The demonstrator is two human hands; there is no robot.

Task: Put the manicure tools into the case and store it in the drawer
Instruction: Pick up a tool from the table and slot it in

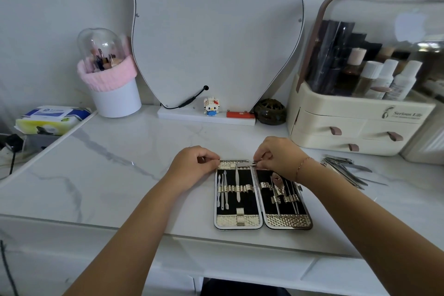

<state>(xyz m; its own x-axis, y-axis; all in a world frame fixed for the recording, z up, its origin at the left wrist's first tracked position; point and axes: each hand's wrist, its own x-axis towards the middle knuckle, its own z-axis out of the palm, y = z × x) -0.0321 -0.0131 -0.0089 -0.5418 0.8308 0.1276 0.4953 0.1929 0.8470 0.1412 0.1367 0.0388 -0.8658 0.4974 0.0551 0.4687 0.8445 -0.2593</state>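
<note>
The left hand (194,163) is curled, its fingertips pinching the upper left corner of the manicure case (288,221). The right hand (278,158) is also curled, thumb and fingers pinching a small flat metal tool (246,164) that lies crosswise over the top edge of the case, near the hinge. A thin bracelet (301,167) circles the right wrist.

The case lies wide open on the marble-patterned desk (120,163), close to its front edge. Both black-lined halves face up, and several slim tools are tucked under their gold elastic bands. More loose manicure tools (346,168), clippers among them, lie in a small heap on the desk to the right of the case, well apart from it.

Behind that heap stands a cream cosmetics organizer (336,115) with three small drawers and a clear domed lid. Its front reads "Serious Life", with a smaller line beneath that is too fine to read. A pack of wet wipes (52,119) sits at the far left, its label print illegible. A small block-built cat figure (211,106) stands on the base of the mirror (216,31).
</note>
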